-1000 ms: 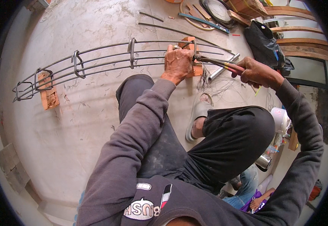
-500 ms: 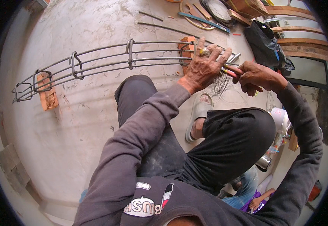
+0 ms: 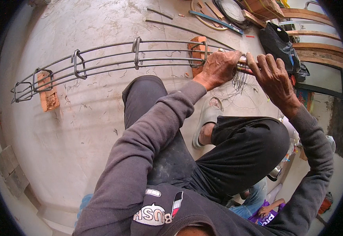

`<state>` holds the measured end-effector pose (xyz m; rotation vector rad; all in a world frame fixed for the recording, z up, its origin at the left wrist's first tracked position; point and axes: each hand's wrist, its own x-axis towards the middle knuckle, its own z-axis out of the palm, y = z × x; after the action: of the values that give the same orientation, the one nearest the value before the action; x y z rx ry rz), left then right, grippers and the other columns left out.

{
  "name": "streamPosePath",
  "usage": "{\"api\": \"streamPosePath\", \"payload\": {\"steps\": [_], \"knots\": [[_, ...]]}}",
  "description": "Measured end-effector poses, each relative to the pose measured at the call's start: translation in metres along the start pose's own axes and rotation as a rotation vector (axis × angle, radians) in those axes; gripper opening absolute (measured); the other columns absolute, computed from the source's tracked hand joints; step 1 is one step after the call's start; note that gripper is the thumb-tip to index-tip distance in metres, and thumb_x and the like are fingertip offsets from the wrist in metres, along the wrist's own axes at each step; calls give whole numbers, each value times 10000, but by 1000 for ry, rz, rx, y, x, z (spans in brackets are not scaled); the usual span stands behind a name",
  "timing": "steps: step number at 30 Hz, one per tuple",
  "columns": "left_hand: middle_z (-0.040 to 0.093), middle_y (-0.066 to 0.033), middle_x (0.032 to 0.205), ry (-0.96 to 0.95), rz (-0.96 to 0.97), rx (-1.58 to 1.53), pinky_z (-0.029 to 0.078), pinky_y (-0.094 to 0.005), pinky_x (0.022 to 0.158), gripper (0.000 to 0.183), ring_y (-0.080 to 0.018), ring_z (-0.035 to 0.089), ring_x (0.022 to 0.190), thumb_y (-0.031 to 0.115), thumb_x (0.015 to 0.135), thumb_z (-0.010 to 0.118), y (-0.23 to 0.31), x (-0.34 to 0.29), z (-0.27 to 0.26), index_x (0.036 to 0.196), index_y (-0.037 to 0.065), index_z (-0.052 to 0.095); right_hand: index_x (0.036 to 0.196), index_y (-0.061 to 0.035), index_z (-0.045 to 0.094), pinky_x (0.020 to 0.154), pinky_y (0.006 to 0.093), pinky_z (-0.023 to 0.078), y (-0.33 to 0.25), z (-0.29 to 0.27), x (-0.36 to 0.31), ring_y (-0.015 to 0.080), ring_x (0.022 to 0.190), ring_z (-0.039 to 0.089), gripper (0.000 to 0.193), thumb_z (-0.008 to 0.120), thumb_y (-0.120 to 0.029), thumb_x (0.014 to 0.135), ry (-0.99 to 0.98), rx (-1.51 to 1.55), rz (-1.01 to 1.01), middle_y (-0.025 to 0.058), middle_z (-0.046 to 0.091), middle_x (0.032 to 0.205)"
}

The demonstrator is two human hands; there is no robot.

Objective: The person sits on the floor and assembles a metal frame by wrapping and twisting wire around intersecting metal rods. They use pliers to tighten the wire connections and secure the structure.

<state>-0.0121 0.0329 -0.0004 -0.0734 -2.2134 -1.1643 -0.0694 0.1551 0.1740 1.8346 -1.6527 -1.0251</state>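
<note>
By the cage's (image 3: 137,54) right end, the left hand (image 3: 218,67) is curled, the right hand (image 3: 274,78) half-bent at pliers (image 3: 245,70); I cannot tell either's hold.

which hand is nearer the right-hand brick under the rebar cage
Left. The left hand is just right of the brick, close beside it; the right hand is farther right, beyond the left hand.

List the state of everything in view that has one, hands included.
Rebar cage: propped on blocks
Left hand: fingers curled, contents hidden
Right hand: fingers partly extended
Red-handled tool: mostly hidden, open or shut unclear
Thin wires: loose, splayed
Sandal: worn
Black bag: crumpled
</note>
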Motion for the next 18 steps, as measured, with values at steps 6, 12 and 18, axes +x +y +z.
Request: {"api": "streamPosePath", "payload": {"steps": [6, 12, 18], "knots": [[641, -194, 877, -21, -47, -34, 530, -442, 742, 284, -353, 675, 831, 58, 783, 684, 2, 3, -13, 1030, 28, 548, 1175, -76, 581, 669, 294, 443, 10, 17, 7, 140, 795, 558, 400, 614, -356, 892, 61, -3, -22, 7, 551, 872], [584, -186, 1042, 61, -286, 282, 488, -455, 833, 521, -367, 638, 944, 132, 700, 766, -18, -38, -49, 1153, 40, 526, 1211, -63, 571, 658, 286, 475, 11, 9, 12, 160, 781, 585, 377, 656, -243, 891, -149, 120, 1, 43, 582, 891], [676, -140, 803, -176, -346, 342, 529, -452, 712, 212, -340, 680, 776, 181, 746, 746, -34, -44, -48, 901, 83, 639, 1073, -107, 580, 635, 359, 520, 6, 9, 10, 211, 737, 643, 237, 623, -275, 911, -161, 302, 107, 60, 596, 807]]}}
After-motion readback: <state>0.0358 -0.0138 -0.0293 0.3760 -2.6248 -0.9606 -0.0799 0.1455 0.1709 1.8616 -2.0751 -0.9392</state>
